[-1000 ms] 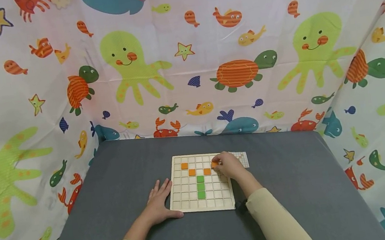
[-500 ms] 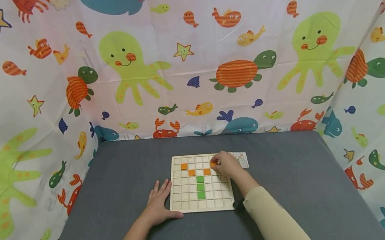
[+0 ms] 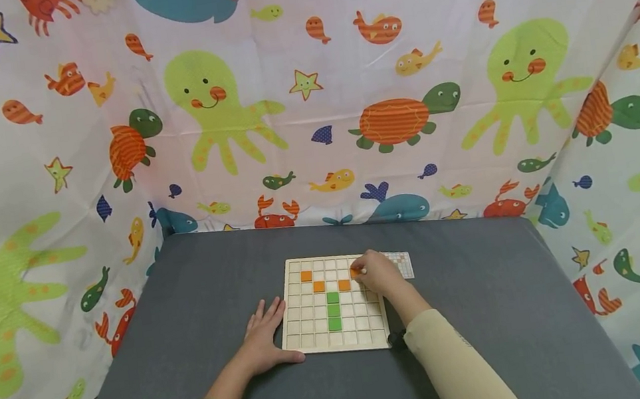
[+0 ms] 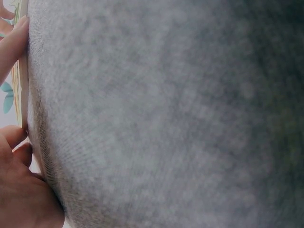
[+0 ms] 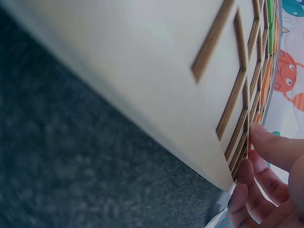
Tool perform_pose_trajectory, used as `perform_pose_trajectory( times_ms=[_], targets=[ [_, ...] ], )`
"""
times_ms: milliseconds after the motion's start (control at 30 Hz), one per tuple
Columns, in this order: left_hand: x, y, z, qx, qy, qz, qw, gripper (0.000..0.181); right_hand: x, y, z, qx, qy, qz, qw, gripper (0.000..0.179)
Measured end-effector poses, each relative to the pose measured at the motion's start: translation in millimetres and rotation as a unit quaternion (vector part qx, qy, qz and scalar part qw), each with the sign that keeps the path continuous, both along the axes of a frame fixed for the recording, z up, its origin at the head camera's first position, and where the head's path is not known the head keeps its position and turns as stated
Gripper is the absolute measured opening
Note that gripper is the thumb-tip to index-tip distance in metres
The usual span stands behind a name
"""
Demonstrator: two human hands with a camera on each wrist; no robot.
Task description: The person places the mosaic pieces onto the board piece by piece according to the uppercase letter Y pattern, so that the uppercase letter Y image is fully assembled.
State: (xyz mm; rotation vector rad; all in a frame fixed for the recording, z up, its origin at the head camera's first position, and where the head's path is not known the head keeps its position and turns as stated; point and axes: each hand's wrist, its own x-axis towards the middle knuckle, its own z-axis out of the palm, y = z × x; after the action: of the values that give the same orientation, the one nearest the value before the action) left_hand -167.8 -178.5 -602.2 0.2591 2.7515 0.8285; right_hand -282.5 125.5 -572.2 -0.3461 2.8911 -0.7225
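Note:
A square wooden grid board lies on the grey table, seen in the head view. Several small square tiles sit in its cells: orange ones such as the orange tile at the upper left, and a column of green tiles in the middle. At the board's upper right, my right hand pinches another orange tile, partly hidden by the fingers. My left hand lies along the lower left, fingers spread, with fingertips and thumb touching the board's edge. In the left wrist view, fingers touch the board's side.
A small card printed with a grid lies just beyond the board's right side, partly behind my right hand. The grey tabletop extends around the board. A curtain with sea animals hangs behind and at both sides.
My right hand shifts very slightly at the same cell, with the orange tile at its fingertips. The left hand and the board stay where they were.

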Motion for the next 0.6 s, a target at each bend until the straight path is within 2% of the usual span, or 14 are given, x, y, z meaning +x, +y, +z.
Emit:
perform_pose_trajectory(
  times_ms=[233, 600],
  targets=[
    [0.1, 0.3, 0.5, 0.003, 0.004, -0.004, 1.0000, 0.130, 2.2, 1.2, 4.8, 0.006, 0.005, 0.000, 1.0000, 0.032],
    [3.8, 1.8, 4.7, 0.012, 0.011, -0.005, 0.9999, 0.128, 20.7, 14.7, 20.7, -0.048, 0.012, -0.009, 0.9987, 0.033]
  ],
)
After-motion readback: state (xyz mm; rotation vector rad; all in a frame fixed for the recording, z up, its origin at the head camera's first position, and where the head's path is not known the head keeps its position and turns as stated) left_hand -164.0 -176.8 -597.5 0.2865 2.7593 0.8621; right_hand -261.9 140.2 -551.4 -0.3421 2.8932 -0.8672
